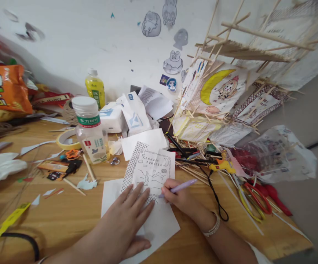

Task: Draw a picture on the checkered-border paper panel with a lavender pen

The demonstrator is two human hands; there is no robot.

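Observation:
My right hand (172, 194) grips a purple pen (184, 185), its tip on the lower edge of a paper drawing (154, 176). That drawing carries lines of writing, a moon, a small figure and a cross-hatched border along its left side. Palm down with fingers spread, my left hand (132, 216) presses on the drawing's lower left and on a white sheet (164, 225) beneath it. My fingers hide part of the hatched border. Another white paper (145, 141) lies just behind the drawing.
Behind stand a clear bottle (91, 135), a yellow bottle (95, 86) and tissue packs (134, 113). Stick frames with painted paper (216, 88) rise at the right, near a yellow glue gun (222, 166) and scissors (258, 198). Tape (62, 138) and paper scraps lie left.

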